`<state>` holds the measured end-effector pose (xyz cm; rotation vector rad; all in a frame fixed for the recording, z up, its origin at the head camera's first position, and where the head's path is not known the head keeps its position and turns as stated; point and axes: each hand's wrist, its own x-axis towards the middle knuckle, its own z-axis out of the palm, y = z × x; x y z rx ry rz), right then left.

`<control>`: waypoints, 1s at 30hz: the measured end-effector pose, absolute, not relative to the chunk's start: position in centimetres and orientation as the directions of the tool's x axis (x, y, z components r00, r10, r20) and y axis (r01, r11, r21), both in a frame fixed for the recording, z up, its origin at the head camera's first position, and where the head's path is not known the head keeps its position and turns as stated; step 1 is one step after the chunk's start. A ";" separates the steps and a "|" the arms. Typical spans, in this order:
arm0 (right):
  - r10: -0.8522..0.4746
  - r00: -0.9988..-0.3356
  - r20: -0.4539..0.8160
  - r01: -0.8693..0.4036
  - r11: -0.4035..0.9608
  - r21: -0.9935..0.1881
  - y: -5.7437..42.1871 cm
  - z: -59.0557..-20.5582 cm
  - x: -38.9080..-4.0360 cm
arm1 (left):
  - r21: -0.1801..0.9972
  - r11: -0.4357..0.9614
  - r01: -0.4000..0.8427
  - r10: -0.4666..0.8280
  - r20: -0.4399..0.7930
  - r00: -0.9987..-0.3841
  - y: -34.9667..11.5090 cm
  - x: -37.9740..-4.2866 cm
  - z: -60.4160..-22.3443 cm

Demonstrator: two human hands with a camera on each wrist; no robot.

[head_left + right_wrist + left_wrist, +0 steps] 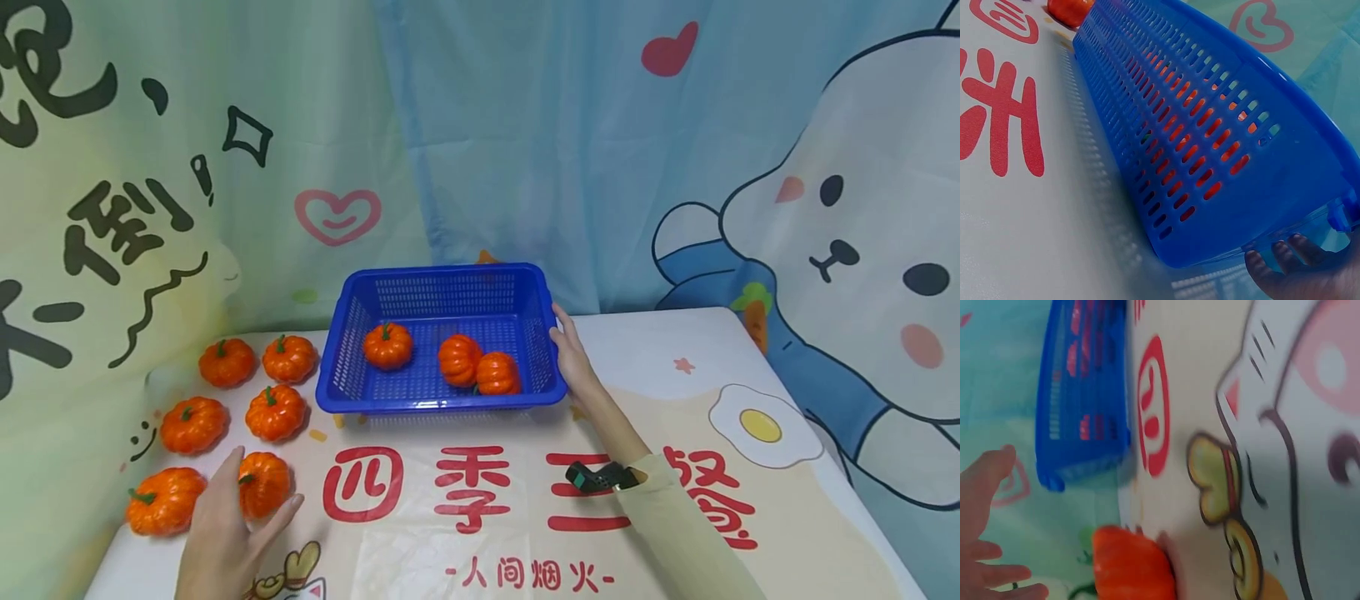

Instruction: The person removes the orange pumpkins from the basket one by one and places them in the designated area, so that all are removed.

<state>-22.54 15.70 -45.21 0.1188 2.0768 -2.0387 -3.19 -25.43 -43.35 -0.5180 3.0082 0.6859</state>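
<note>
My left hand [228, 521] is beside a small orange pumpkin [264, 485] at the front left, thumb and fingers spread around it. In the left wrist view a gap shows between the fingers [997, 569] and that pumpkin [1132, 565]. A blue plastic basket [442, 404] stands at the back middle with three pumpkins inside, one on the left and two touching on the right. Against the basket's right end rests my right hand [577, 367]. Its extended fingertips [1282, 253] touch the end wall below the rim in the right wrist view; the thumb's hold is unclear.
Several more pumpkins [193, 425] lie on the left of the table, between the basket and the left edge. A printed cloth [450, 533] with red characters covers the tabletop. Behind hangs a patterned curtain [510, 167], close to the basket's back.
</note>
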 end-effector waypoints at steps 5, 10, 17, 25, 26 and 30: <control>-0.105 -0.970 -0.220 0.217 0.041 -0.975 15.5 -44.8 -22.2 | 0.440 0.855 -0.275 -0.248 -0.119 -0.961 -24.3 -3.3 -42.9; -0.099 -0.972 -0.213 0.212 0.019 -0.977 15.7 -45.7 -22.8 | 0.467 0.872 -0.150 -0.138 -0.059 -0.989 -23.5 -3.5 -42.5; -0.087 -0.978 -0.191 0.189 0.029 -0.982 15.9 -47.3 -23.6 | 0.474 0.880 -0.032 -0.046 0.018 -0.999 -22.1 -4.4 -42.3; -0.069 -0.981 -0.182 0.179 0.048 -0.983 16.0 -47.7 -23.8 | 0.504 0.859 0.089 0.065 0.066 -0.996 -21.0 -6.0 -41.3; -0.068 -0.981 -0.180 0.176 0.051 -0.983 16.0 -47.7 -23.8 | 0.508 0.855 0.104 0.078 0.072 -0.994 -20.9 -6.3 -41.1; -0.068 -0.982 -0.177 0.174 0.054 -0.983 16.0 -47.8 -23.8 | 0.532 0.834 0.146 0.128 0.071 -0.989 -20.4 -7.7 -40.2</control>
